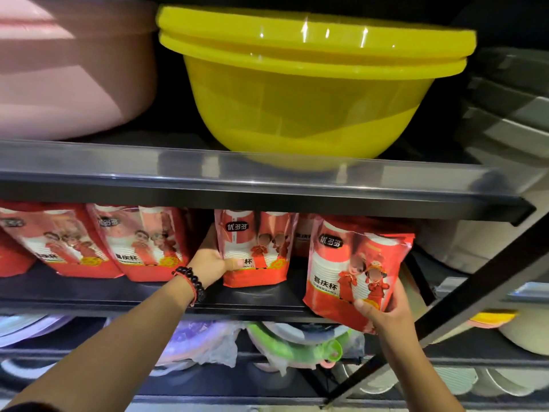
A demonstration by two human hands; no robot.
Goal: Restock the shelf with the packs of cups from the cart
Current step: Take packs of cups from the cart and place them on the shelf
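Red packs of paper cups stand in a row on the dark middle shelf (255, 295). My left hand (209, 264), with a bead bracelet on the wrist, grips the left edge of an upright pack (255, 248) in the middle of the shelf. My right hand (383, 315) holds another red pack (353, 272) by its bottom corner, tilted, at the shelf's front edge on the right. Two more packs (142, 239) lean at the left. A further pack (303, 236) is partly hidden behind the two held ones.
Stacked yellow basins (309, 93) and a pink basin (68, 75) fill the shelf above. Its clear front rail (237, 168) hangs just over the packs. A black diagonal brace (439, 319) crosses at the right. Plastic plates and lids (300, 343) lie on the shelf below.
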